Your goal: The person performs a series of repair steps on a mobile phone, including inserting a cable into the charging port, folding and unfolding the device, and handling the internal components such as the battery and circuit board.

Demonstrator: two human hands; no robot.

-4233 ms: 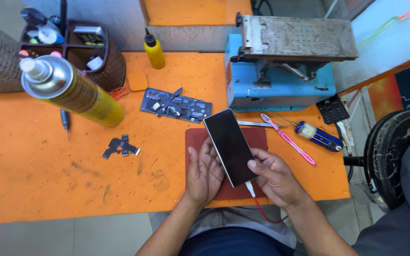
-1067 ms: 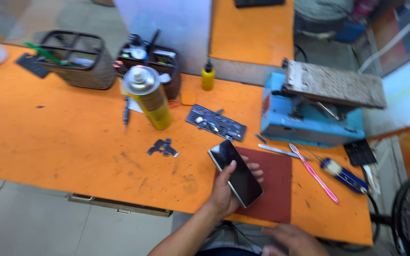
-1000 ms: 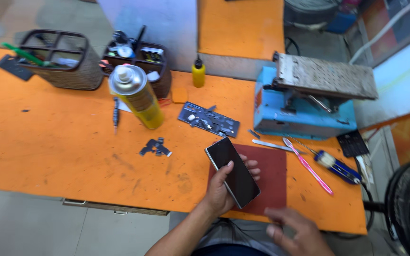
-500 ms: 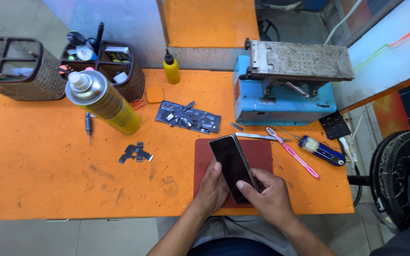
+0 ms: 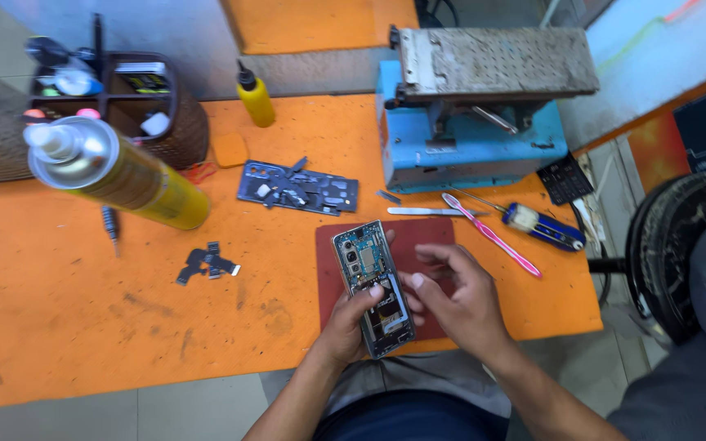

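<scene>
Cradling the opened phone in my left hand, board side up over the red mat near the worktop's front edge, thumb clamping it steady so my right hand, fingers loosely curled and holding nothing, can work its lower half.

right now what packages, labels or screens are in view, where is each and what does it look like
Spray can: left on the orange table, yellow cylinder, silver top, white nozzle.
Squeeze bottle: back centre, small, yellow, black tip.
Opened phone: held by the left hand over the dark red mat, back off, screen hidden.
No lit screens.
</scene>
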